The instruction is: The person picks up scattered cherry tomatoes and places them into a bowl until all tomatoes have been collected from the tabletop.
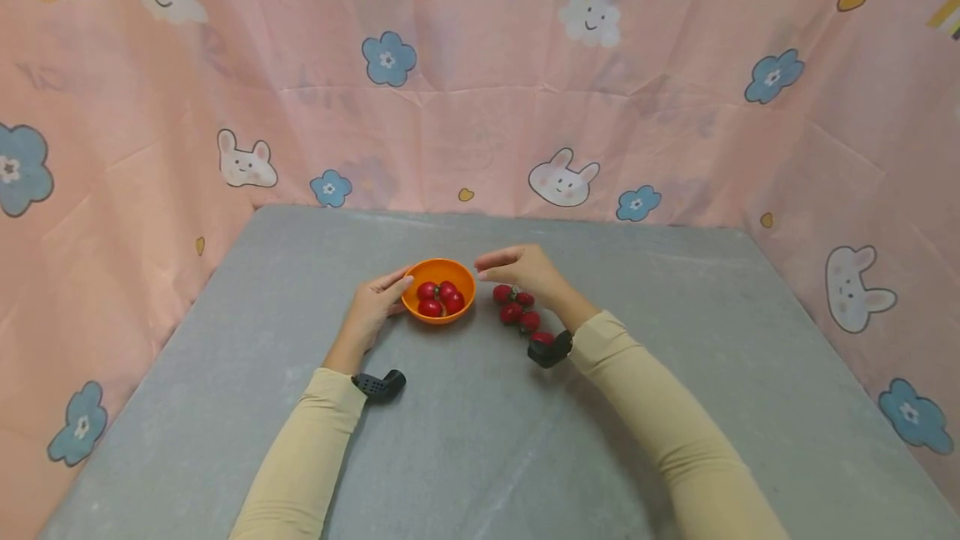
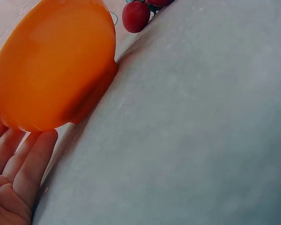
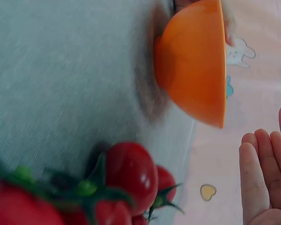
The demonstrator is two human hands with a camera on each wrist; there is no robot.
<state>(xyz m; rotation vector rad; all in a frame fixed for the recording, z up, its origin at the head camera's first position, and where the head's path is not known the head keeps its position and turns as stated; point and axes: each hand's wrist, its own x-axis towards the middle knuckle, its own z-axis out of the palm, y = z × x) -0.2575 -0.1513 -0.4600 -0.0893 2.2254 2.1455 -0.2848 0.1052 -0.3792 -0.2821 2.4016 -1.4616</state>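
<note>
I'm seeing the left hand (image 1: 366, 308) holding a round orange bowl (image 1: 438, 321). The right hand (image 1: 527, 270) is hovering straight-fingered beside it.

We see an orange bowl (image 1: 425, 272) upright on the worktop (image 1: 450, 448), nearer its left edge than its right, cradling red tomatoes (image 1: 454, 302); toward the right edge, we find more tomatoes (image 1: 511, 313) clustered, green-stemmed and glossy.
</note>
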